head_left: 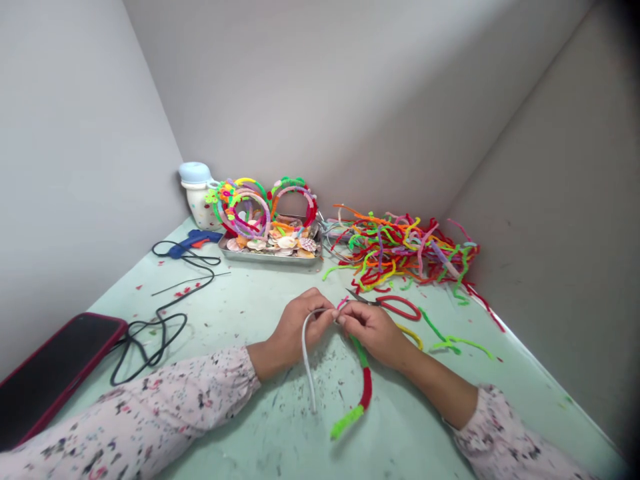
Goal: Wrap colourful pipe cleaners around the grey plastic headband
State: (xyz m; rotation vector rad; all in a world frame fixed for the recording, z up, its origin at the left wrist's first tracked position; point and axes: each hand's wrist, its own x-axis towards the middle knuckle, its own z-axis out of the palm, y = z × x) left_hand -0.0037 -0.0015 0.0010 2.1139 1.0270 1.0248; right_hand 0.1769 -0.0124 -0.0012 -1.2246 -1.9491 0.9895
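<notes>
Both my hands meet over the table, fingertips pinched together on a thin headband. Its bare white end [306, 360] curves down below my left hand [300, 330], which is closed on the band. The other end, wrapped in green and red pipe cleaner [367, 387], hangs under my right hand [375, 331]. That hand is closed too, pinching at the band beside a short bit of pink pipe cleaner [343, 302]. My fingers hide the middle of the band. Just behind my right hand lie red-handled scissors [399, 307], and a yellow pipe cleaner [413, 337] shows beyond its wrist.
A metal tray [273, 259] of shells carries several wrapped headbands [295, 190]. To its right is a pipe cleaner heap [400, 250]; loose green pieces [440, 333] lie nearer. At left are a cup [197, 193], blue glue gun [193, 242], black cord [163, 320] and phone [60, 373].
</notes>
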